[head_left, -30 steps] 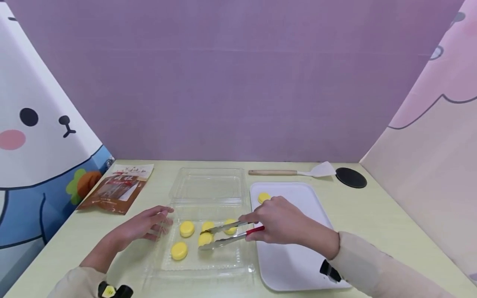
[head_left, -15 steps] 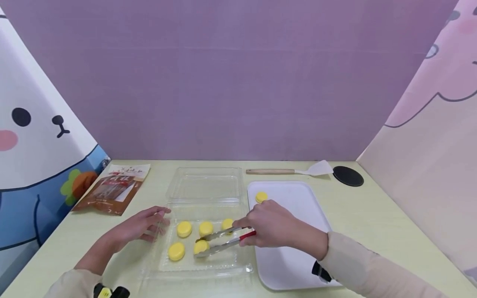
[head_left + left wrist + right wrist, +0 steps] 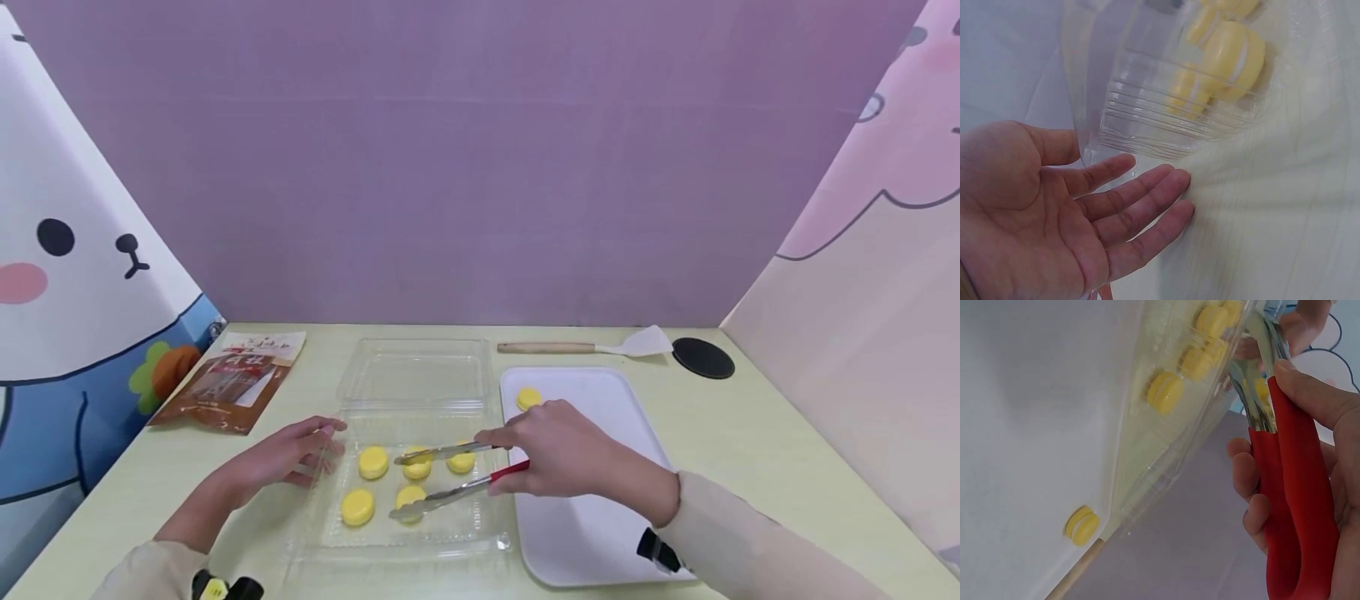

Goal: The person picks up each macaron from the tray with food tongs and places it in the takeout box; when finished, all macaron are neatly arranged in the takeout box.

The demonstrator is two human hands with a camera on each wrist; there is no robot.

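Several yellow macarons (image 3: pixel 357 507) lie in two rows in the base of a clear plastic clamshell box (image 3: pixel 420 425), its lid folded back. My right hand (image 3: pixel 555 454) grips metal tongs (image 3: pixel 1297 481) by their red handles. The tongs' tips stand apart: one overlaps the back middle macaron (image 3: pixel 417 464), the other the front right macaron (image 3: pixel 410 498). My left hand (image 3: pixel 281 454) is at the box's left side, fingers loosely extended with the fingertips right at the clear wall. One more macaron (image 3: pixel 528 398) sits at the back left of a white tray (image 3: pixel 585 533).
Behind the tray lies a white spatula (image 3: pixel 585 347) with a wooden handle, near a black round disc (image 3: pixel 703 357). A brown and white food packet (image 3: pixel 232 381) is at the back left. A purple panel (image 3: pixel 480 208) rises behind the table.
The macaron between the tongs moved toward the front of the box, in line with the front left one. Now the tongs have spread apart and let it go. The left hand stayed put.
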